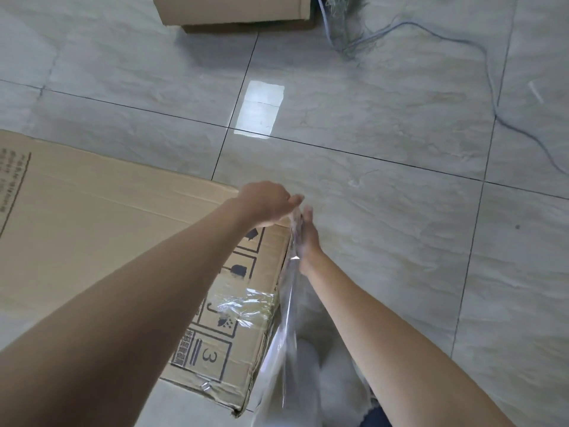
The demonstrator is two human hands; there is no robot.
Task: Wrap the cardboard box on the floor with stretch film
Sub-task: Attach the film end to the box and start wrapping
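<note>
A large brown cardboard box (92, 229) with printed handling symbols lies on the tiled floor at the left. Clear stretch film (288, 318) hangs as a gathered sheet along the box's right edge, and a band of it clings to the box's side. My left hand (268, 204) rests on the box's top right corner, fingers pinching the film's upper end. My right hand (308, 238) is just right of that corner, palm pressed flat against the film. No film roll is visible.
A second cardboard box (234, 10) stands at the top edge. Grey cables (489, 72) trail over the floor at the upper right. A bright light reflection (258, 109) shows on the glossy tiles. White fluffy slippers (335, 380) are below the film.
</note>
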